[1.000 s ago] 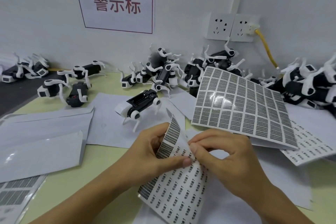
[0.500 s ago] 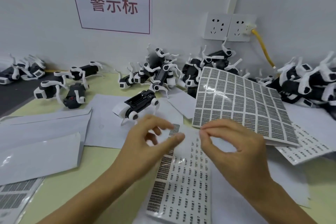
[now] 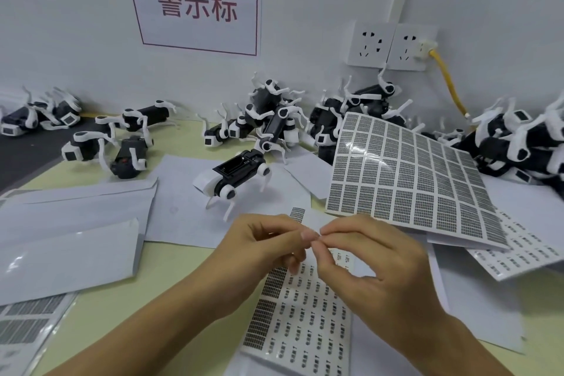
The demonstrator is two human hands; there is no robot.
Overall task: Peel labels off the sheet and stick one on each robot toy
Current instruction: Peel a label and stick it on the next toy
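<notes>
My left hand (image 3: 268,250) and my right hand (image 3: 375,259) meet fingertip to fingertip just above the table. Together they pinch a tiny label that barely shows between the thumbs and forefingers. Under them the label sheet (image 3: 305,323) lies flat, printed with rows of small labels and a darker column along its left side. The nearest robot toy (image 3: 235,175), black with white legs, sits on white paper just beyond my hands. Neither hand touches it.
A large sheet of dense labels (image 3: 406,180) leans up at the right over more sheets. Robot toys are heaped at the back (image 3: 274,119), at the right (image 3: 518,143) and at the left (image 3: 100,143). White envelopes (image 3: 70,223) cover the left. A yellow cable (image 3: 448,85) hangs from the wall socket.
My left hand let go of the curled label sheet, which dropped flat. My right hand lifted off the sheet with its fingertips pinched, and my left fingertips came to meet it.
</notes>
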